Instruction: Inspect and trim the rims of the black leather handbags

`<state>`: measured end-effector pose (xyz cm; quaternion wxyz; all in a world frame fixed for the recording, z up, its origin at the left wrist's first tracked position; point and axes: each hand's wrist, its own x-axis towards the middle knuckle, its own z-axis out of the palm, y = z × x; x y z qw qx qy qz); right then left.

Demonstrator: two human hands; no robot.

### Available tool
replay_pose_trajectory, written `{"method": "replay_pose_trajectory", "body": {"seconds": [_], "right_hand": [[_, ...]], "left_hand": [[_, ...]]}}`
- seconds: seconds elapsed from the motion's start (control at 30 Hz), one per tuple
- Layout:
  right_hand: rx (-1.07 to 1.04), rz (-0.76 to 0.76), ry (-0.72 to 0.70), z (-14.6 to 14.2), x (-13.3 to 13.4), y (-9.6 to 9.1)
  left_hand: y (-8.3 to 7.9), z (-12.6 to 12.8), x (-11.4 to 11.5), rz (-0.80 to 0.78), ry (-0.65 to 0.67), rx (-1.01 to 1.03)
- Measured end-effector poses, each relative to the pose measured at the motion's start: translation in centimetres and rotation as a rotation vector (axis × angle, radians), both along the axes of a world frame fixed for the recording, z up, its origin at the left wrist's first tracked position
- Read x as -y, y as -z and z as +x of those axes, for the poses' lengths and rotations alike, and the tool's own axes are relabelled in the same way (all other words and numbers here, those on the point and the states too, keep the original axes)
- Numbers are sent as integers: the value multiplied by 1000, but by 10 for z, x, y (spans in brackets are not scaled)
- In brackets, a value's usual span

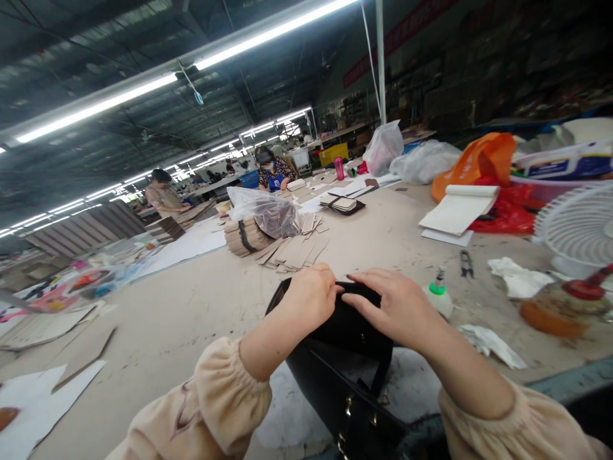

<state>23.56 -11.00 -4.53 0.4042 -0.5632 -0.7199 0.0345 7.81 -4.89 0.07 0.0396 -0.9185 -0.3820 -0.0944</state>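
Observation:
A black handbag (335, 390) with gold-coloured metal fittings stands at the near edge of the table, its mouth towards me. My left hand (312, 295) is closed on the bag's far top edge, fingers curled over it. Just to its right, my right hand (400, 305) holds the same edge between thumb and fingers, the thumb on the near side. The tips of both hands nearly meet. What lies inside the bag is too dark to make out.
Right of the bag stand a bottle with a green collar (438, 297), thread snips (466, 264), crumpled tissue (520, 278), an orange-brown glue pot (555, 316) and a white fan (579, 223). Ahead lie stacked card pieces (246, 237). Co-workers (275, 172) sit farther back.

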Motion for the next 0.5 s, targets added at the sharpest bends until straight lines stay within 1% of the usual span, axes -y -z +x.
{"method": "replay_pose_trajectory", "body": {"seconds": [0.1, 0.2, 0.4, 0.5], "right_hand": [[18, -38, 69, -6, -5, 5], [18, -51, 82, -6, -9, 9], [5, -43, 95, -1, -11, 10], [2, -59, 102, 1, -12, 11]], "left_hand": [[-1, 0, 1, -16, -6, 10], [-3, -4, -2, -48, 28, 30], [-17, -29, -22, -170, 140, -3], [-22, -38, -30, -194, 145, -2]]}}
